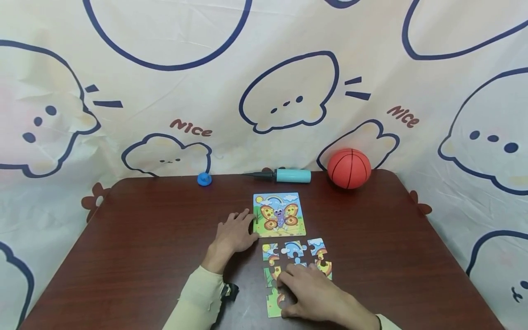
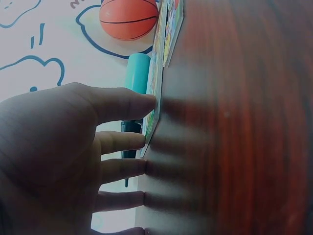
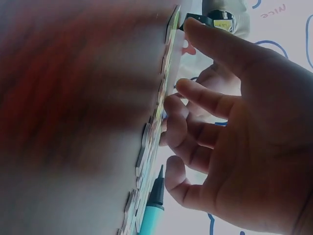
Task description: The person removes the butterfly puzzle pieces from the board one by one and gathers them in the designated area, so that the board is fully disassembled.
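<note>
A square butterfly puzzle board (image 1: 279,214) lies flat in the middle of the table. My left hand (image 1: 235,233) rests at its left edge, with the thumb by the near corner and the fingers spread on the tabletop. Nearer to me, loose jigsaw pieces (image 1: 294,249) are spread in rough rows with gaps between them. Over the lower right of these pieces hovers my right hand (image 1: 311,291), fingers loosely bent and nothing in its grasp in the right wrist view. Its palm and fingers hide several of the pieces, while a green corner piece (image 1: 272,306) shows beside the thumb.
Along the table's back edge stand a small blue round object (image 1: 204,179), a teal hand pump (image 1: 293,175) with a black nozzle, and a red basketball (image 1: 349,168). Behind them hangs a white cloth (image 1: 189,101) with cartoon drawings. Dark brown wood (image 1: 144,243) forms the tabletop.
</note>
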`<state>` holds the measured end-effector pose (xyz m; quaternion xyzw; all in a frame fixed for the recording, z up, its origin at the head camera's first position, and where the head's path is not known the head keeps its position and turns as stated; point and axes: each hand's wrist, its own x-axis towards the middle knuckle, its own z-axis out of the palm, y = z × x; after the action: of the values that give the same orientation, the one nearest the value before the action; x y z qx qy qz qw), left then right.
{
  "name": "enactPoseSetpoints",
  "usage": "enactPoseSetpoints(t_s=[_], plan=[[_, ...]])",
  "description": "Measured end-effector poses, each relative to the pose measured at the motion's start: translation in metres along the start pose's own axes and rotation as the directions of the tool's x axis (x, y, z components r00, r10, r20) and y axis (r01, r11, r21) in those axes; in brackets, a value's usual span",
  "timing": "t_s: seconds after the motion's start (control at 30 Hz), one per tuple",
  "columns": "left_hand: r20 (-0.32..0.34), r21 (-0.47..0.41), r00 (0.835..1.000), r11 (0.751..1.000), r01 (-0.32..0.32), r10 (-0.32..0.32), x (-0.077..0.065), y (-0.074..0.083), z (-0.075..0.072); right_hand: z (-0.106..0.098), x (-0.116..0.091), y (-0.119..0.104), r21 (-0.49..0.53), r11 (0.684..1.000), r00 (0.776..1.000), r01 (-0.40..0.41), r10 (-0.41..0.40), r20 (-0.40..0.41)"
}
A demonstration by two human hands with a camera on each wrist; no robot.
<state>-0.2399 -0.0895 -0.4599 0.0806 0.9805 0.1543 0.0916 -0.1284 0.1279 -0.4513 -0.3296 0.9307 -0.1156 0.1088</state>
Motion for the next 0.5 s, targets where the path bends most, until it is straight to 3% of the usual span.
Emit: enactPoseSetpoints(t_s=[0.5], plan=[[-0.002,-0.008,1.000,1.000,0.003,-0.003,-0.001,-0.001,-0.001,-0.012,0.013,0.022,0.036,0.997,0.986,-0.062,0.067,-0.155]])
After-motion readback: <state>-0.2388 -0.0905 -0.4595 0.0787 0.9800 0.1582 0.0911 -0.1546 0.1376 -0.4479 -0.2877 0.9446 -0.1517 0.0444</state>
